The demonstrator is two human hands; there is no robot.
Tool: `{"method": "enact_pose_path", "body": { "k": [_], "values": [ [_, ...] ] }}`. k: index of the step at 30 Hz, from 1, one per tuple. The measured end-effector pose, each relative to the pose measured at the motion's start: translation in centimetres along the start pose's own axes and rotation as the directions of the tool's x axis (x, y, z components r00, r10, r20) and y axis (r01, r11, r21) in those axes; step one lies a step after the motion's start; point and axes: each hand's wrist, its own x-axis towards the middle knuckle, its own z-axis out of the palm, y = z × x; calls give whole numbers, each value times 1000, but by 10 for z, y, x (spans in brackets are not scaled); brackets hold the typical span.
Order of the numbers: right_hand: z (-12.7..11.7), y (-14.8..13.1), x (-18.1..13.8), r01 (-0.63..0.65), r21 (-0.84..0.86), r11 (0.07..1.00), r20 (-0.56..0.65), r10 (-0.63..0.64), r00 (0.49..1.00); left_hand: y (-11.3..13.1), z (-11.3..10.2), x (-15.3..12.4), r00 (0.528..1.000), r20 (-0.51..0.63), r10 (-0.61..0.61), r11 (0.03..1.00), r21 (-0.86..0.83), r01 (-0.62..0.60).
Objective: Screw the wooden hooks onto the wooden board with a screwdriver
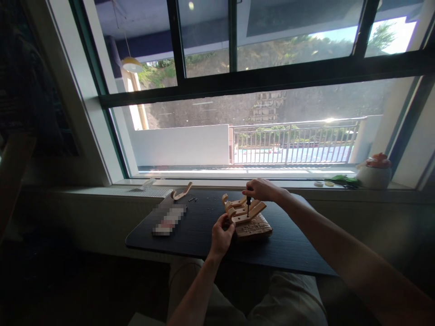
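Observation:
My right hand (261, 189) is closed around the dark handle of a screwdriver (248, 206), held upright with its tip down on the nearest wooden hook (243, 218). The fingers of my left hand (222, 233) pinch the curled end of that same hook. Several pale wooden hooks with curled ends lie side by side over a carved brown wooden block (254, 228). One more loose wooden hook (182, 192) rests at the far left of the table, and a few small screws (192, 199) lie beside it.
The dark table (204, 235) has a rounded left corner and stands against the window sill. A blurred flat object (170, 220) lies on its left side. On the sill at right are a white pot (374, 174), green leaves (343, 180) and small round items (323, 184).

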Motion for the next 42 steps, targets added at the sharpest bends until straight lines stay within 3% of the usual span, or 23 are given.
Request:
{"method": "enact_pose_path", "body": {
  "k": [12, 20, 30, 42],
  "values": [
    [-3, 4, -1, 59, 31, 998, 31, -60, 998, -2, 1, 1, 1000, -3, -21, 999, -33, 20],
    [0, -4, 2, 4, -27, 1000, -25, -5, 1000, -1, -1, 0, 1000, 12, -5, 1000, 1, 5],
    [-9, -3, -2, 52, 0, 999, 4, -52, 999, -2, 1, 1, 999, 11, -30, 999, -45, 30],
    [-5, -3, -2, -7, -25, 1000, -17, 6, 1000, 0, 0, 0, 1000, 26, -1, 1000, -19, 2]
  ]
}}
